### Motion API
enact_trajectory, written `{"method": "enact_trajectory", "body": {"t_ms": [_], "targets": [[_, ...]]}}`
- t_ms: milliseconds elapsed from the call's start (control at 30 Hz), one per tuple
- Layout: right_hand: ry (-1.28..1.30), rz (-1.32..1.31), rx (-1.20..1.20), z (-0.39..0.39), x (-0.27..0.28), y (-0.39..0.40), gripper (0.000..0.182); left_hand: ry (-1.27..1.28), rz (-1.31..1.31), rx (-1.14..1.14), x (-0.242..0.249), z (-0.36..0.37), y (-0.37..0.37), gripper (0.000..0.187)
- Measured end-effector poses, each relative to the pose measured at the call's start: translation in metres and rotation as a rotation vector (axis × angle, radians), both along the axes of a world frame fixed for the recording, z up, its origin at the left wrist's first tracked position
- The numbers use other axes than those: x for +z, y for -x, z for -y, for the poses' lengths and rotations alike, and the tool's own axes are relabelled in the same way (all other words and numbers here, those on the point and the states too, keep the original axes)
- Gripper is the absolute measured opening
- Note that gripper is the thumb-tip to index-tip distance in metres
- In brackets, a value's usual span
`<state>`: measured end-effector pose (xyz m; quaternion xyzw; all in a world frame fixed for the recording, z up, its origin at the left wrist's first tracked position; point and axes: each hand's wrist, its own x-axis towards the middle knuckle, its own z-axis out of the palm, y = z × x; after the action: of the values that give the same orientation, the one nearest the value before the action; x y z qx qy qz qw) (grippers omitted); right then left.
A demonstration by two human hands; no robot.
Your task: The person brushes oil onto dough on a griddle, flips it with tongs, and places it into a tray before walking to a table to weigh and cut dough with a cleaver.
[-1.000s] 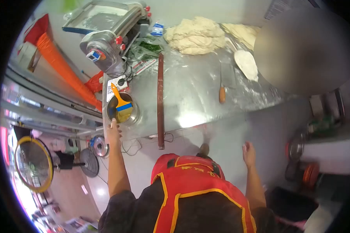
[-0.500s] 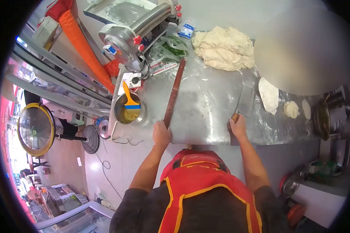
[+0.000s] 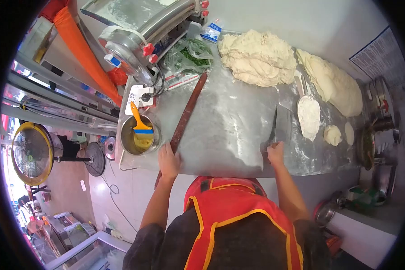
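Note:
My left hand (image 3: 169,161) is closed on a long dark red rolling stick (image 3: 189,108), near its lower end at the table's front edge. The stick slants up and to the right across the metal table (image 3: 211,144). My right hand (image 3: 276,154) grips the handle of a wide-bladed knife (image 3: 282,123), whose blade lies on the table. Right of the blade is a scoop of flour (image 3: 308,116). A small dough piece (image 3: 332,135) sits beyond it. The large dough mound (image 3: 258,58) rests at the back.
A metal pot (image 3: 131,142) with a yellow brush (image 3: 137,117) stands at the left, near a white socket box (image 3: 141,96). Behind are a bag of greens (image 3: 191,55) and a rolling machine (image 3: 128,49). A long dough piece (image 3: 335,85) lies at the back right.
My left hand has moved left with the stick, whose lower end now extends past the table edge. The view has shifted, and the scoop and long dough at the right show more fully.

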<state>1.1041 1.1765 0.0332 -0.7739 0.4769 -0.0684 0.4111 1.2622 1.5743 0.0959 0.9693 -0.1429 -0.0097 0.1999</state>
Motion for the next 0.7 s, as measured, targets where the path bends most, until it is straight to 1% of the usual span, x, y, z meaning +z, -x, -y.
{"method": "enact_trajectory", "body": {"t_ms": [100,200,267,333,400,500,600,700], "targets": [[0.250,-0.032,0.154,-0.016,0.073,0.014,0.037,0.299,0.103,-0.069,0.014,0.043,-0.012,0.047],[0.135,-0.035,0.187,-0.009,0.107,0.027,0.029,0.328,0.060,-0.152,0.003,0.095,-0.025,0.039],[0.123,0.010,0.240,0.002,0.122,0.036,0.025,0.447,-0.038,-0.093,-0.008,0.142,-0.044,0.031],[0.089,0.048,0.265,0.009,0.140,0.047,0.023,0.508,-0.166,0.006,-0.016,0.188,-0.065,0.029],[0.046,0.080,0.270,0.016,0.158,0.060,0.020,0.574,-0.169,0.065,-0.032,0.233,-0.090,0.029],[0.102,0.073,0.281,0.021,0.165,0.086,0.018,0.489,-0.040,0.113,-0.055,0.287,-0.127,0.028],[0.064,0.086,0.260,0.026,0.170,0.107,0.019,0.415,-0.021,0.171,-0.059,0.325,-0.157,0.026],[0.067,0.036,0.244,0.031,0.173,0.117,0.019,0.233,0.002,0.140,-0.056,0.345,-0.169,0.026]]}}
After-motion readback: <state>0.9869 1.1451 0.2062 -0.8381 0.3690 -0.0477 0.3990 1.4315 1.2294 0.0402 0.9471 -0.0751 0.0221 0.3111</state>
